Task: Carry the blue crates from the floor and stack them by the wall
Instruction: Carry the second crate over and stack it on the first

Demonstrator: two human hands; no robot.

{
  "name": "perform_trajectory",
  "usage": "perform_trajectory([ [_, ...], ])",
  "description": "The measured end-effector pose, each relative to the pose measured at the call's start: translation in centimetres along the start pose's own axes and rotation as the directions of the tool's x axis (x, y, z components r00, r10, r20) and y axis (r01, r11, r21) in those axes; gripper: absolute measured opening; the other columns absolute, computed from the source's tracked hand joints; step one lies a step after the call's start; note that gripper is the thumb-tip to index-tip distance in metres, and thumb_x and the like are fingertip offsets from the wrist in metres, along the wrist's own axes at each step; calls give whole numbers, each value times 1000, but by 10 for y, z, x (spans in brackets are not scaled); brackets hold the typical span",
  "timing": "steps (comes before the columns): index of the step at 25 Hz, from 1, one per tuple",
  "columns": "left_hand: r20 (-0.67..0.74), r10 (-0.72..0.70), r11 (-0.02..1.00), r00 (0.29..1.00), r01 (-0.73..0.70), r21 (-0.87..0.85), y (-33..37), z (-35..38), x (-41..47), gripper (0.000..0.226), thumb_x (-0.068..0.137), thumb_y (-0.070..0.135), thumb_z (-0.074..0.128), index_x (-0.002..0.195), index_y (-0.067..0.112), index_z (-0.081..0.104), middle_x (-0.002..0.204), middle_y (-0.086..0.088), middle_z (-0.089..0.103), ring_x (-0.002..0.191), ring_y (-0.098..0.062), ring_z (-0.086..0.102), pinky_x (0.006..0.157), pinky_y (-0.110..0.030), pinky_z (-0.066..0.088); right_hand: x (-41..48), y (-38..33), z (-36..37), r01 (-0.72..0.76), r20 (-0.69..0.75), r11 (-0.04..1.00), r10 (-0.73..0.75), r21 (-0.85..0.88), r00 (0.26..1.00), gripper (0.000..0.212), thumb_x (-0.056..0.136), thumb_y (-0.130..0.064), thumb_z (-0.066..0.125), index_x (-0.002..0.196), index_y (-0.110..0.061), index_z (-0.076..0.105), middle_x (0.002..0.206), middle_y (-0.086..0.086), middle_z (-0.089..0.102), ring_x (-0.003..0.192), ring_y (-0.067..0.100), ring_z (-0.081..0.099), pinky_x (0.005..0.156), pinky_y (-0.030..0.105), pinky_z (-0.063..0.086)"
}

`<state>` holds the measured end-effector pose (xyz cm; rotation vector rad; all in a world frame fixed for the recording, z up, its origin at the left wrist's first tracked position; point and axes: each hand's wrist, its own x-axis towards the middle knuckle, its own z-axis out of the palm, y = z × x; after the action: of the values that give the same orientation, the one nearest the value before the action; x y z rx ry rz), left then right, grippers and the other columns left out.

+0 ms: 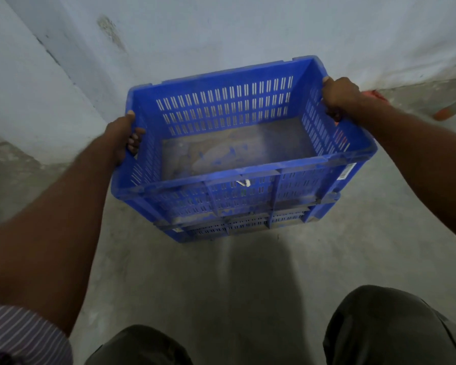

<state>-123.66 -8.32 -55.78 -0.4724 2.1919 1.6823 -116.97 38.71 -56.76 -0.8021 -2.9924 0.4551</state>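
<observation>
Curled fingers of the left hand [124,139] and right hand [338,97] clamp the end handle slots of a dusty blue rectangular slotted plastic crate [221,106]. Directly beneath their grip lies a matching blue crate [221,229], and just beyond stands the pale rough wall [248,35].

Left hand [122,139], right hand [340,97] on crate [221,106]

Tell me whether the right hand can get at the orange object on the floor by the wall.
Probably not: the right hand has its grip on one end of the blue crate, sharing the load with the left hand. Otherwise nothing visible stands between it and the orange object.
</observation>
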Motion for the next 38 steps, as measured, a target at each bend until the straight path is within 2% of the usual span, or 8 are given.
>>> perform_trajectory([
  [4, 33, -22, 1000, 999, 22, -13, -1, -4, 1, 56, 108, 55, 29, 80, 12, 50, 39, 9, 33, 29, -2, 25, 34, -10, 22, -1, 0, -2, 0, 81, 1000, 2, -14, 997, 40, 85, 3, 71, 119, 9, 51, 95, 29, 66, 78, 42, 67, 64, 40, 51],
  [15, -24, 32, 999, 999, -32, -24, -10, -4, 9, 56, 107, 56, 31, 79, 12, 52, 47, 5, 38, 28, -2, 27, 34, -10, 24, -6, -8, -2, 9, -24, 999, -10, -52, 1000, 44, 88, 2, 64, 127, 8, 45, 118, 39, 55, 107, 56, 57, 89, 55, 48],
  [19, -57, 63, 998, 996, -63, 5, -10, -4, 8, 56, 107, 54, 33, 79, 12, 54, 65, -1, 36, 28, -2, 30, 35, -9, 27, -20, -8, -9, 28, 29, 998, -29, 58, 999, 18, 101, -17, 51, 106, 0, 54, 82, 20, 60, 67, 37, 60, 60, 39, 48],
  [23, -43, 60, 998, 997, -60, -10, -12, -4, 9, 55, 107, 55, 35, 80, 12, 55, 66, 0, 37, 33, -3, 31, 36, -10, 29, -19, -3, -3, -7, -31, 994, 11, 108, 999, 32, 108, -23, 33, 89, -6, 52, 68, 8, 52, 50, 22, 52, 50, 31, 41],
  [27, -165, 129, 991, 978, -124, 42, -16, -2, 4, 48, 104, 51, 46, 80, 12, 58, 66, -5, 47, 40, -10, 41, 40, -18, 37, -34, -5, -13, 14, -42, 997, -11, 72, 999, 24, 105, -15, 41, 114, 4, 53, 100, 28, 61, 89, 47, 60, 85, 47, 48],
  [30, -229, 172, 977, 958, -137, 161, -17, -4, -12, 43, 104, 45, 48, 78, 12, 58, 72, -10, 57, 48, -16, 57, 57, -33, 49, -63, -10, -20, -46, 5, 989, 46, 139, 999, 36, 105, -20, 40, 122, 6, 56, 119, 29, 61, 109, 46, 58, 90, 45, 46],
  [33, -227, 145, 957, 963, -78, 281, -10, -5, -47, 38, 101, 41, 54, 111, 7, 68, 103, -13, 67, 93, -26, 67, 87, -40, 54, -99, -10, -27, -140, -18, 926, 156, 350, 988, 39, 94, -21, 52, 128, -3, 53, 123, 23, 61, 112, 43, 60, 92, 48, 50],
  [38, -276, 123, 965, 953, -51, 256, 29, -10, -150, 26, 96, 22, 66, 117, 6, 66, 106, -8, 66, 100, -22, 63, 82, -29, 45, -180, -30, -89, -212, 85, 878, 194, 429, 977, 38, 87, -9, 55, 124, -9, 60, 121, 16, 65, 114, 35, 59, 91, 32, 43],
])
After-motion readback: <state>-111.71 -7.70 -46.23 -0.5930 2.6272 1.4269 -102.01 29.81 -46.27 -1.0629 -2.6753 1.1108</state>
